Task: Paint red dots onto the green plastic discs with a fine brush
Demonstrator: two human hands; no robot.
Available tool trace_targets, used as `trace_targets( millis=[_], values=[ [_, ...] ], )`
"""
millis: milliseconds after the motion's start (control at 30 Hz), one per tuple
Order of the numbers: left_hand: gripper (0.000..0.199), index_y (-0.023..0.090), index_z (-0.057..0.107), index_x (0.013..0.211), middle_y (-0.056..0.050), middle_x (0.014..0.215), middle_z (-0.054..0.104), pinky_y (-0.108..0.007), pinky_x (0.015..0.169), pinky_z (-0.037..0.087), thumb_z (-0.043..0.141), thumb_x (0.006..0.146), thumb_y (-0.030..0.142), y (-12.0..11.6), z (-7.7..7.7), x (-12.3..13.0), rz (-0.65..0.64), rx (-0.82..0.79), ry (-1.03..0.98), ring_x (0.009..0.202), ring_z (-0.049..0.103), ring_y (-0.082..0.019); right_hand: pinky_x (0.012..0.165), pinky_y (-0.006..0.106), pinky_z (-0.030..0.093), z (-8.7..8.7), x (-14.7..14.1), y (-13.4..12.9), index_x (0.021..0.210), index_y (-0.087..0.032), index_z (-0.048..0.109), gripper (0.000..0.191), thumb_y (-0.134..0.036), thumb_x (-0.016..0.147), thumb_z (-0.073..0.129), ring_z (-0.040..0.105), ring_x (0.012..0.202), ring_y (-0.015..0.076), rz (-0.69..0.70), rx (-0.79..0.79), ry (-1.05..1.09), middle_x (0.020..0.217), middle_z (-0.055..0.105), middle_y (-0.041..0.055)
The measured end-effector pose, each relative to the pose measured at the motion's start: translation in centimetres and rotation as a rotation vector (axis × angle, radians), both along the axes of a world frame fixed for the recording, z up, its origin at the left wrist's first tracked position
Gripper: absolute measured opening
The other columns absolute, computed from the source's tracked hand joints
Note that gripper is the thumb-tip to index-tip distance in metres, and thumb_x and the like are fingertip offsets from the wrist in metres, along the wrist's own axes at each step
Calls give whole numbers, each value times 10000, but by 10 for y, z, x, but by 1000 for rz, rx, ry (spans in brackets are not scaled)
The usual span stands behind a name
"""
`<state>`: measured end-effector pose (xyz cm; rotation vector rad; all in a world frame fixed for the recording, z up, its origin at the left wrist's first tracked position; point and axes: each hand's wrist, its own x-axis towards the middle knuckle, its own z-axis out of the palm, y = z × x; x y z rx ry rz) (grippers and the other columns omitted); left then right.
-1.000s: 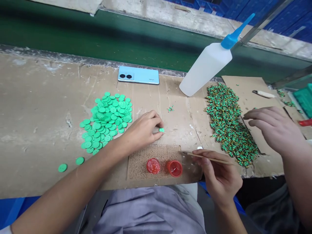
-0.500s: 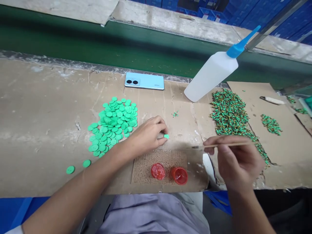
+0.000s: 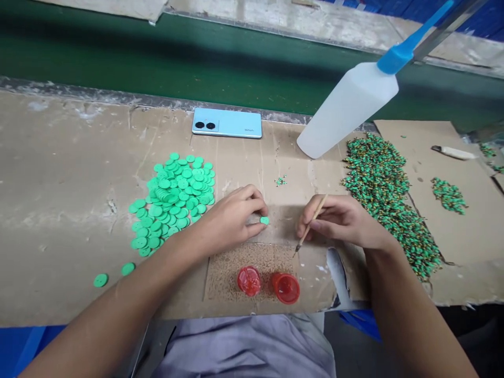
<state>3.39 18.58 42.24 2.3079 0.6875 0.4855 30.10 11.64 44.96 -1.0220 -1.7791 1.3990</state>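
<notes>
The cardboard-covered workbench (image 3: 59, 205) carries everything, its back edge taken by a translucent squeeze bottle (image 3: 350, 110) with a blue nozzle, apparently parked there so as to leave the middle clear for the hands. A long heap of tiny green-and-gold pieces (image 3: 374, 184) lies to the right and a heap of green button-like discs (image 3: 169, 205) to the left, each probably kept on its own side so that the two do not mix. Between them, near the front edge, a speckled board (image 3: 224, 268) sits under the cups, perhaps to catch drips. A light-blue phone (image 3: 227, 126) lies face down at the back, out of the way. The right hand (image 3: 338, 218) grips a thin brush pen-fashion, likely for fine control; the left hand (image 3: 242, 212) pinches a single green disc at its edge, seemingly to leave its face exposed. Two small red cups (image 3: 249, 281) (image 3: 286, 288), with glossy insides, stand side by side within easy reach. The thin brush (image 3: 311, 221) has a pale handle and dark tip, pointing down over the board's right corner; whether it touches cannot be told. The green disc (image 3: 264, 220), between left thumb and fingers just behind the board, looks bright, flat and round; any holes are too small to make out.
</notes>
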Motion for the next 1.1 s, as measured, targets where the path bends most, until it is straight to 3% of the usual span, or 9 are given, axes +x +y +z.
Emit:
trace_targets(
  millis=[267,767,933,1100],
  values=[
    [92,202,684,992,-57,1121,614,-383,922,507,704,902,208,1,1,1,1,-8,3,1042,623,-223,580,220,537,-2,-5,6,900,-177,623,229,-387,965,684,674,665,117,-43,-82,-129,806,759,41],
    [96,192,689,999,-62,1133,608,-386,948,502,721,909,200,1,2,1,-5,12,17,1060,618,-225,468,194,434,-4,-7,8,834,-167,625,285,-411,943,725,575,533,86,-134,-77,-84,663,695,8],
    [110,194,693,1000,-60,1145,609,-368,972,498,725,898,167,1,5,-1,-29,-8,33,1073,622,-213,449,214,471,-15,-15,9,886,-189,633,229,-385,945,735,633,543,105,-421,165,154,807,763,34],
    [130,184,696,1007,-59,1123,602,-365,981,493,716,893,126,1,6,-2,-35,-25,11,1074,615,-209,494,192,498,-25,-32,10,936,-185,652,107,-273,975,697,657,601,91,-401,280,121,863,767,38]
  ],
)
